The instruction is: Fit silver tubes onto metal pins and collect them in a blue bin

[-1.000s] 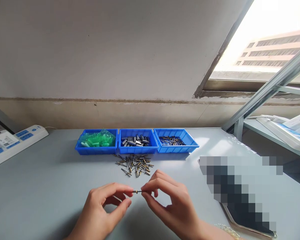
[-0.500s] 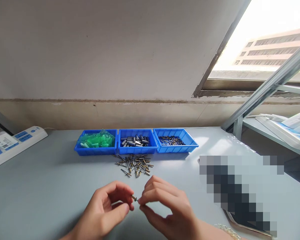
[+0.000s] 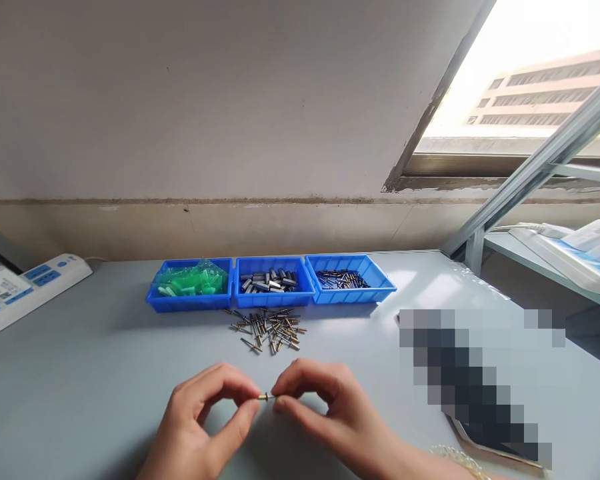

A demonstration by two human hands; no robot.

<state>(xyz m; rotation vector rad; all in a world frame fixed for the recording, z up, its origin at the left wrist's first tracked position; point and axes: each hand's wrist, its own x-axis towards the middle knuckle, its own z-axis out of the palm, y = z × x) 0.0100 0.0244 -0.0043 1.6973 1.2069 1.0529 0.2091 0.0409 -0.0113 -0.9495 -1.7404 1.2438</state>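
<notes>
A pop rivet (image 3: 265,397) with a brass-coloured body, a dark flange and a thin silver stem lies level between my two hands. My left hand (image 3: 203,412) pinches the brass-coloured end between thumb and fingertips. On the stem side, my right hand (image 3: 325,407) has thumb and forefinger closed, hiding the stem's tip. Just beyond my fingers, a loose pile of similar rivets (image 3: 285,330) is spread on the grey table (image 3: 105,373).
Three blue bins stand in a row behind the pile: a left bin (image 3: 190,305) with green plastic bags, a middle bin (image 3: 275,299) with metal cylinders, a right bin (image 3: 353,295) with thin rivets. A power strip (image 3: 55,273) sits left; a pixelated dark object lies right.
My left thumb and fingers have closed on the rivet's brass-coloured end. The rivet has turned from tilted to level, and my right fingers have curled in.
</notes>
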